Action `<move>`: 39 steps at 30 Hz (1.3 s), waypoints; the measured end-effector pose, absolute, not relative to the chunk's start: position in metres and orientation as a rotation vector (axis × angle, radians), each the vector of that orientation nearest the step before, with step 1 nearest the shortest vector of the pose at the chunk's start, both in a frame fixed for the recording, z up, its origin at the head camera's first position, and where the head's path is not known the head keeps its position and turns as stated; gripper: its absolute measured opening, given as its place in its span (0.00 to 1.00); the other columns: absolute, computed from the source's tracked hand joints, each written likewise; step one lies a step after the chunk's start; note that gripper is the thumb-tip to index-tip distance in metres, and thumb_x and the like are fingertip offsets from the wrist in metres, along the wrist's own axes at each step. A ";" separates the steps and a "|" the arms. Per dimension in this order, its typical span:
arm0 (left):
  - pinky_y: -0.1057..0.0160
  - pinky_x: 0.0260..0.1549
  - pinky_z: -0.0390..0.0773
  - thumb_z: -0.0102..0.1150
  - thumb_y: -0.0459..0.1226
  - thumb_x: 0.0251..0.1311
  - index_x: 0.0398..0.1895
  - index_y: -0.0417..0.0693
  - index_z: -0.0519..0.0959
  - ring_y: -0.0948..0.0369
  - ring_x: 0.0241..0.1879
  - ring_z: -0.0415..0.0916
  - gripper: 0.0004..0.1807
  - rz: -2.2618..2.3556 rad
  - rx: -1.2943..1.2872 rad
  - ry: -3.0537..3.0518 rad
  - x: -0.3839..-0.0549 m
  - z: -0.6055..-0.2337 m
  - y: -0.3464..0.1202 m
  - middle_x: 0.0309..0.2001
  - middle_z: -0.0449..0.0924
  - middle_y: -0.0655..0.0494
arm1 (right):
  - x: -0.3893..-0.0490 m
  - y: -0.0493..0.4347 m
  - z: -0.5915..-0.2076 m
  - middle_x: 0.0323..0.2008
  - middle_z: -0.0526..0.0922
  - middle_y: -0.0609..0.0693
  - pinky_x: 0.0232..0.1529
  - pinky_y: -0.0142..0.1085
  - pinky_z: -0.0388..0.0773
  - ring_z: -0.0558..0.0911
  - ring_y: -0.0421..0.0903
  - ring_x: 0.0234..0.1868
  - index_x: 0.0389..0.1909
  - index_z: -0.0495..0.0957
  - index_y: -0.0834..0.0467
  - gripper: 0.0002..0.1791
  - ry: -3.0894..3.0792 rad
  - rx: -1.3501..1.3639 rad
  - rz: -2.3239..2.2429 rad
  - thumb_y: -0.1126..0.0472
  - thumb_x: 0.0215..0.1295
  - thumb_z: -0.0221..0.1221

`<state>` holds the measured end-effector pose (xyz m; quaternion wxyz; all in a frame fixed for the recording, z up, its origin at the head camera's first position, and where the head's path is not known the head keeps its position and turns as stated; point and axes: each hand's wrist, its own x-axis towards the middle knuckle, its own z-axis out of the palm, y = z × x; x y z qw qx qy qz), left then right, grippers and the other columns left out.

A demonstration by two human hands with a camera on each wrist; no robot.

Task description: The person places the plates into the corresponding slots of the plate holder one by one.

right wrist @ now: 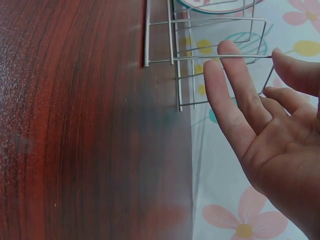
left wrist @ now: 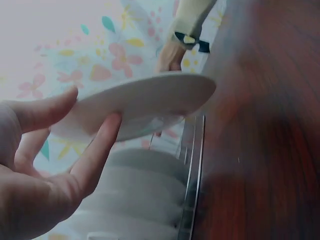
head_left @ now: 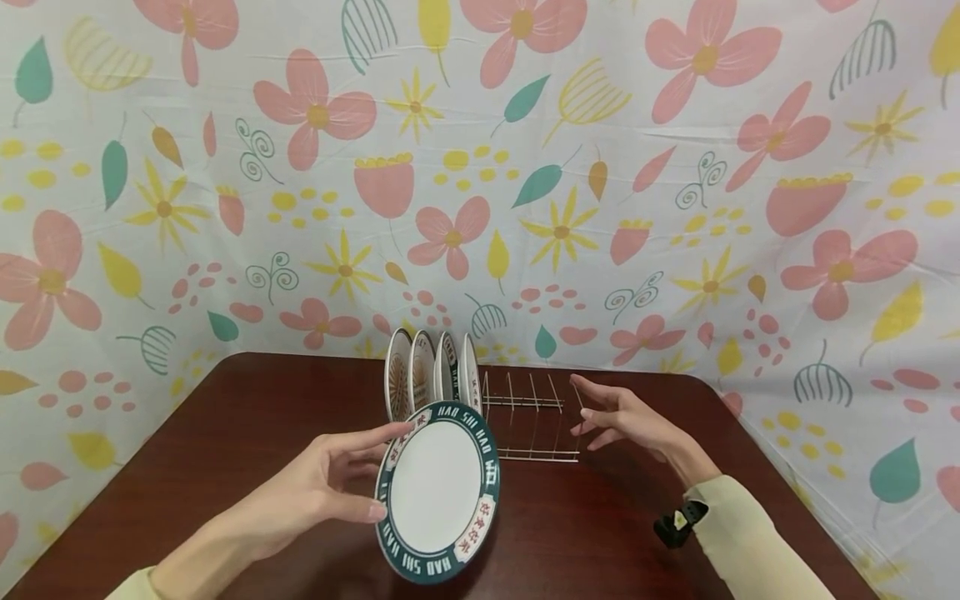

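Note:
My left hand point(head_left: 318, 483) grips a round plate point(head_left: 437, 487) by its left edge, thumb on the near side and fingers toward the far side. The plate has a white centre and a dark green rim with white lettering and red characters. It is tilted up in front of the wire dish rack point(head_left: 540, 456). In the left wrist view the plate's pale underside point(left wrist: 145, 102) shows between thumb and fingers. My right hand point(head_left: 630, 418) holds the rack's right end wire between thumb and fingers. Several plates point(head_left: 420, 375) stand upright in the rack's left part.
The rack stands toward the back of a dark reddish-brown table point(head_left: 300, 400). Behind it hangs a white cloth point(head_left: 465, 308) printed with flowers and leaves. A black band point(head_left: 678, 523) sits on the right wrist.

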<state>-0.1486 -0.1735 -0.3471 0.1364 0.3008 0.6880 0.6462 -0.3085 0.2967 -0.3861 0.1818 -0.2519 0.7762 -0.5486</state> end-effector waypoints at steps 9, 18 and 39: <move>0.53 0.53 0.83 0.74 0.27 0.56 0.79 0.53 0.70 0.42 0.59 0.75 0.45 1.938 0.744 2.086 -0.156 -0.339 -0.138 0.65 0.78 0.42 | -0.310 0.297 -0.387 0.84 0.44 0.63 0.47 0.55 0.87 0.85 0.62 0.55 0.85 0.43 0.61 0.41 2.182 -0.722 -1.559 0.62 0.82 0.55; 0.54 0.53 0.81 0.76 0.26 0.54 0.77 0.52 0.73 0.43 0.56 0.80 0.44 1.995 0.650 2.153 -0.165 -0.336 -0.115 0.59 0.81 0.40 | -0.311 0.298 -0.387 0.84 0.40 0.63 0.47 0.56 0.87 0.85 0.62 0.56 0.85 0.40 0.64 0.42 2.176 -0.749 -1.551 0.62 0.83 0.54; 0.60 0.39 0.83 0.76 0.23 0.50 0.73 0.53 0.77 0.48 0.50 0.82 0.44 2.012 0.612 2.398 -0.180 -0.330 -0.089 0.54 0.80 0.41 | -0.309 0.297 -0.386 0.84 0.40 0.62 0.48 0.57 0.86 0.83 0.65 0.58 0.85 0.42 0.62 0.41 2.183 -0.720 -1.545 0.62 0.83 0.54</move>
